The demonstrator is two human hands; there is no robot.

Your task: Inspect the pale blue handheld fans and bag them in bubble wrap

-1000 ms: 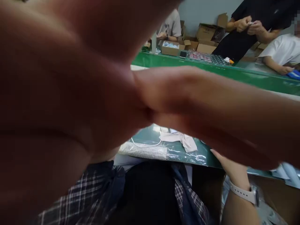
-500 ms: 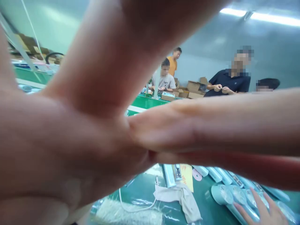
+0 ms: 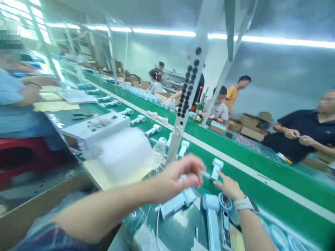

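Observation:
A light-blue handheld fan (image 3: 216,168), shaped like a small hair dryer, lies on the green conveyor belt. The thumb and fingers of my right hand (image 3: 231,188) meet at its handle end; a pale watch (image 3: 244,204) is on that wrist. My left hand (image 3: 180,176) hovers to the left, blurred, its fingers loosely curved and apart from the thumb, with nothing visible in it. Below it, another light-blue fan (image 3: 174,205) lies on the bench. Two more stand out near my right forearm: a closed one (image 3: 211,219) and one with its inside showing (image 3: 225,226).
A white perforated post (image 3: 188,90) rises between bench and belt. White blurred sheets (image 3: 125,153) and a white box (image 3: 96,127) lie left. More fans (image 3: 153,130) line the belt (image 3: 240,148). A cable (image 3: 157,223) lies on the bench. Co-workers sit left and across.
The large hand that filled the view has moved away from the camera. My right hand has gone from the fans on the bench to the fan on the belt. The view has turned left.

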